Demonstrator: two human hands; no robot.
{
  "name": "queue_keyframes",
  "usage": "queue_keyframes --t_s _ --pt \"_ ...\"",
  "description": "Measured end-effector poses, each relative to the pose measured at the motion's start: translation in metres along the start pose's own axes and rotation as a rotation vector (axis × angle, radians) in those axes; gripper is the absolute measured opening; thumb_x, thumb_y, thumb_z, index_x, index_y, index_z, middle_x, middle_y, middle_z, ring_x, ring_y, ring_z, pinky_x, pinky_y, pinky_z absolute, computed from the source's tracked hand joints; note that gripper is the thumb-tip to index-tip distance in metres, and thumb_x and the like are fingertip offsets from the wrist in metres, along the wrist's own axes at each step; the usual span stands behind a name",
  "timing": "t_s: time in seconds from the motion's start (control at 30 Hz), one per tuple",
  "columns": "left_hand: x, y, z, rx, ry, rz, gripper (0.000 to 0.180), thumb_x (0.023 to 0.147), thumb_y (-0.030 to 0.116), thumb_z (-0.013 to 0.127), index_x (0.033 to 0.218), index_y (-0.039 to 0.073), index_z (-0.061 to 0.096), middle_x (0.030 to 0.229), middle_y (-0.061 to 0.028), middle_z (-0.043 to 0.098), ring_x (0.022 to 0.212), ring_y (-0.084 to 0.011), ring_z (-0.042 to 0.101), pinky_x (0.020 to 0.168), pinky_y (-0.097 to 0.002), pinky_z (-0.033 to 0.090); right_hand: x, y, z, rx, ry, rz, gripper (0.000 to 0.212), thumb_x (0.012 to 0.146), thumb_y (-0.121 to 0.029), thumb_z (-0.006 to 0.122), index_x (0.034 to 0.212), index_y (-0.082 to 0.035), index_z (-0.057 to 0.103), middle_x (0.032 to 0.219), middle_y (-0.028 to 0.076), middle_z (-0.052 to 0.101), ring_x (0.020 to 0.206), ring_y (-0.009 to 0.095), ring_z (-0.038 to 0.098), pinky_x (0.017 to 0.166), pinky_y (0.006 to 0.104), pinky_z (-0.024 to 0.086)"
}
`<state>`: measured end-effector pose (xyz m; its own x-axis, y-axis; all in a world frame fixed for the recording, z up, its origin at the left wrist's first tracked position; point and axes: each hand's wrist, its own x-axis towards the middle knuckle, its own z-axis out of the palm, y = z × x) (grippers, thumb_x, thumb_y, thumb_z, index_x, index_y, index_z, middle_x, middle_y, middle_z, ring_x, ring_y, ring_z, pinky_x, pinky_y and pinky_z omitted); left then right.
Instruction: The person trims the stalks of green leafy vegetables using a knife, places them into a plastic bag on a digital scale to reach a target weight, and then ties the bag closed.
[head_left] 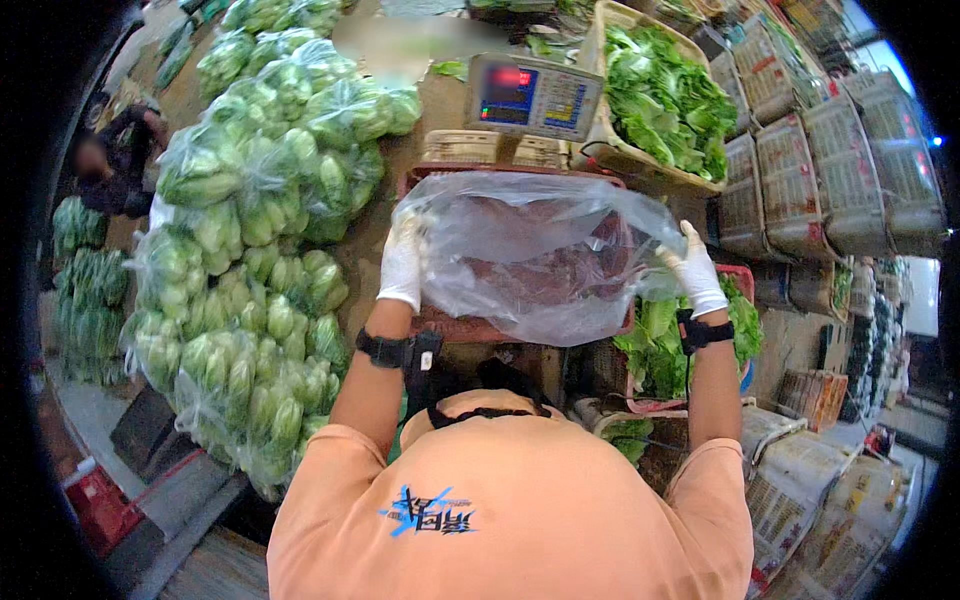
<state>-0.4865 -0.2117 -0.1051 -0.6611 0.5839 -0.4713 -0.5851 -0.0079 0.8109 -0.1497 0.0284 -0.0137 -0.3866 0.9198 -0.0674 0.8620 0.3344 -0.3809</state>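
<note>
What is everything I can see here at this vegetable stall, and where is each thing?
clear plastic bag: one, see-through, held open between both hands over the red crate
red crate: one, dark red, under the bag, in front of the person
weighing scale: one, grey with a lit display, behind the crate
bagged green vegetables: a large pile, too many to count, on the left
basket of leafy greens: one, pale wicker, upper right
loose leafy greens: one heap, green, below the right hand
paper-wrapped boxes: several, stacked at right
left hand: white glove, black wristband, gripping the bag's left edge
right hand: white glove, black wristband, gripping the bag's right edge
</note>
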Motion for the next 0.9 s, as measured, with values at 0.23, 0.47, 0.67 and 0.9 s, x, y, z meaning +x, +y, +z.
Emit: queue_keyframes --t_s 0.23,0.47,0.67,0.9 --pt "-0.005 -0.032 -0.021 0.048 -0.005 -0.058 0.04 0.098 0.042 0.043 0.107 0.008 0.061 0.085 0.0017 0.059 0.071 -0.0086 0.051 0.062 -0.0243 0.044 -0.022 -0.096 0.029 0.278 -0.358 -0.78 0.028 0.076 -0.02 0.066 0.101 -0.007 0.065 0.097 0.014 0.064 0.095 0.03 0.06 0.085 0.038 0.048" --pt "-0.04 -0.021 -0.006 0.239 -0.222 -0.199 0.05 0.094 0.035 0.052 0.133 0.005 0.044 0.114 -0.0053 0.053 0.101 -0.0168 0.049 0.092 -0.0322 0.041 0.09 -0.099 0.286 0.037 -0.858 -0.396 0.04 0.085 -0.036 0.058 0.115 -0.01 0.062 0.111 0.013 0.063 0.102 0.025 0.06 0.089 0.0349 0.046" --pt "-0.076 0.072 0.052 1.135 -0.113 0.934 0.059 0.072 0.016 0.07 0.125 0.001 0.049 0.115 -0.0183 0.057 0.106 -0.0343 0.054 0.094 -0.0433 0.041 0.067 -0.073 0.32 -0.267 -0.491 -0.107 0.048 0.079 -0.039 0.062 0.121 -0.017 0.058 0.13 0.011 0.05 0.121 0.029 0.048 0.098 0.0463 0.039" --pt "0.03 -0.035 0.14 1.77 -1.137 0.144 0.031 0.086 0.019 0.048 0.112 0.012 0.064 0.102 -0.0183 0.066 0.095 -0.0368 0.062 0.083 -0.041 0.048 0.082 -0.073 0.303 -0.261 -0.524 -0.153 0.032 0.084 -0.03 0.055 0.105 -0.01 0.067 0.105 0.013 0.065 0.102 0.032 0.06 0.09 0.0453 0.045"
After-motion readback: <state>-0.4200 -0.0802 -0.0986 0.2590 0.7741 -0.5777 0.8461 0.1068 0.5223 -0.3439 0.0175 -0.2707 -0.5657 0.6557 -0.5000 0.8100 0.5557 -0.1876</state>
